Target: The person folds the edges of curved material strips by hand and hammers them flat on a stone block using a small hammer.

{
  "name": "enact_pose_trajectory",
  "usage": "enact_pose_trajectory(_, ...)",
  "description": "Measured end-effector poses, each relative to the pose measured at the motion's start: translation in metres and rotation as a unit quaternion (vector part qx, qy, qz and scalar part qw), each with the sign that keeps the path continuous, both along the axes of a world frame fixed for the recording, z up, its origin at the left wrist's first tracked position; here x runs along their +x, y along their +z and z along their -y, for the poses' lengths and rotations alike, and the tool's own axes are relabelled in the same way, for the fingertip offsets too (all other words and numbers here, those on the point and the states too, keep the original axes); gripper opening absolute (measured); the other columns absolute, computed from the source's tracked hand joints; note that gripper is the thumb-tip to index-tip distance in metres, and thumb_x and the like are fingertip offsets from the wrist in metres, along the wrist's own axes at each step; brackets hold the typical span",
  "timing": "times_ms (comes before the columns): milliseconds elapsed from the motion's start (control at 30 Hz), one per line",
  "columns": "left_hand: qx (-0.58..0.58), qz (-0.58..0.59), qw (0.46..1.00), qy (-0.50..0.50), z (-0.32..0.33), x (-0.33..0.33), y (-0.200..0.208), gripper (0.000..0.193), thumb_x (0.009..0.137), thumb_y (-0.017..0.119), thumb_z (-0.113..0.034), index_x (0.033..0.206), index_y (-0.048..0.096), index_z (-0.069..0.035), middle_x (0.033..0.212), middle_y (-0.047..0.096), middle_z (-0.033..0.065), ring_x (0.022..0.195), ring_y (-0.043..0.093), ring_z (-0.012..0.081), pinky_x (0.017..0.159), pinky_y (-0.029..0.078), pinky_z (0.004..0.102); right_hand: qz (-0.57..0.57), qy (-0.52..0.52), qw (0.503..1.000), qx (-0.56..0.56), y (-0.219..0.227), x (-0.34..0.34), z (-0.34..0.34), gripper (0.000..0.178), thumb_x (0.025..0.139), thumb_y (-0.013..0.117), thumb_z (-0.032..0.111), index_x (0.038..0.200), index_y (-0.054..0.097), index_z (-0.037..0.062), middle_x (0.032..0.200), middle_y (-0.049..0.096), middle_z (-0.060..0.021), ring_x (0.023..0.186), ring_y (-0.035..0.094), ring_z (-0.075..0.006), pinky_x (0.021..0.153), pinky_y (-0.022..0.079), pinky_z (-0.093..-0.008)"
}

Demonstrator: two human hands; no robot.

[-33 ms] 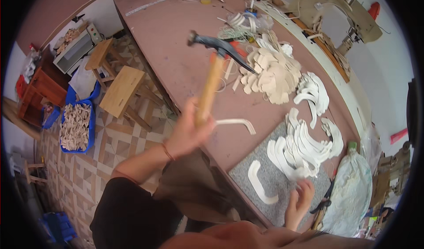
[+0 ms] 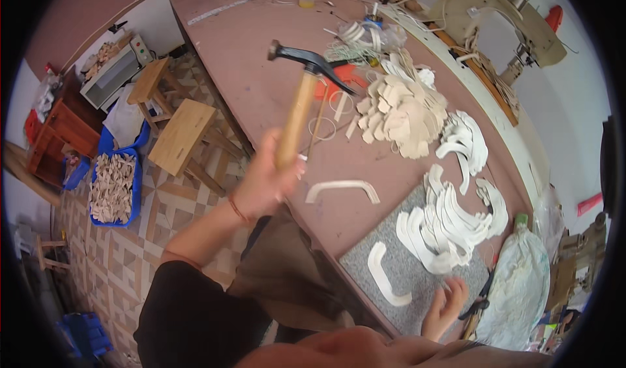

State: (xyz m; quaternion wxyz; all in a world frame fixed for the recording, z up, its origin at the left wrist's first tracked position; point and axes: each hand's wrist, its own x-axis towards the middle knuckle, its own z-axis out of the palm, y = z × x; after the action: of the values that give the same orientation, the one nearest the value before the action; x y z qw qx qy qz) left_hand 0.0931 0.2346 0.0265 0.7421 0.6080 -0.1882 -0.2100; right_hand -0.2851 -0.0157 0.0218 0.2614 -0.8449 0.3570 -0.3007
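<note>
Gripping hammer (image 2: 301,100) in left hand (image 2: 264,182); right hand (image 2: 445,306) near curved white piece (image 2: 385,275).

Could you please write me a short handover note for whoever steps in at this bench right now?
Left hand: gripped round the wooden handle of the hammer, which is raised above the table, head up.
Right hand: open, empty, fingers on the near edge of the grey stone slab.
On the slab: one white curved piece lying alone, flat, with a stack of white curved pieces to its right.
Off the slab: another single curved strip on the table, and a heap of tan cut pieces further back.
Done or left: the pictures do not show which pieces have been hammered.
</note>
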Motion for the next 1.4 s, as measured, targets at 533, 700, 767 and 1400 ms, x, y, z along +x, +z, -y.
enact_pose_trajectory(533, 0.525, 0.327, 0.716, 0.324, 0.021, 0.403, -0.064, 0.058, 0.089, 0.077, -0.028, 0.137, 0.055, -0.005, 0.141, 0.055, 0.0208, 0.132, 0.052, 0.0371, 0.105, 0.046, 0.0493, -0.168, -0.277, 0.9, -0.291, -0.068, -0.142, 0.063, 0.014, 0.088, 0.07, 0.013, 0.095, 0.072, 0.0013, 0.1, 0.067, -0.0204, 0.102, 0.061, -0.041, 0.097, 0.047, -0.0539)
enact_pose_trajectory(700, 0.334, 0.565, 0.726, 0.205, 0.06, 0.279, -0.051, 0.052, 0.087, 0.076, -0.023, 0.133, 0.059, -0.006, 0.143, 0.053, 0.0216, 0.135, 0.05, 0.0384, 0.111, 0.042, 0.0476, 0.129, 0.079, 0.712, -0.686, -0.058, -0.142, 0.081, 0.024, 0.088, 0.071, 0.019, 0.1, 0.071, -0.0005, 0.101, 0.068, -0.0214, 0.097, 0.062, -0.0408, 0.09, 0.05, -0.0525)
enact_pose_trajectory(767, 0.224, 0.533, 0.811, 0.089, 0.061, 0.216, -0.028, 0.044, 0.089, 0.074, -0.019, 0.129, 0.062, -0.006, 0.145, 0.053, 0.0192, 0.134, 0.052, 0.0365, 0.11, 0.045, 0.0448, -0.183, -0.29, 0.855, -0.39, -0.049, -0.135, 0.079, 0.015, 0.091, 0.066, 0.017, 0.095, 0.069, 0.0018, 0.094, 0.065, -0.0136, 0.091, 0.061, -0.032, 0.082, 0.053, -0.0417)
enact_pose_trajectory(1400, -0.268, 0.825, 0.493, 0.069, -0.045, -0.144, 0.284, 0.027, 0.088, 0.065, -0.002, 0.113, 0.071, -0.002, 0.113, 0.07, 0.0111, 0.101, 0.066, 0.0239, 0.088, 0.054, 0.0377, 0.483, 0.415, 0.728, -0.254, 0.235, 0.099, -0.126, 0.017, 0.09, 0.072, 0.015, 0.101, 0.068, 0.0034, 0.09, 0.059, -0.0089, 0.073, 0.058, -0.0192, 0.064, 0.048, -0.0281)
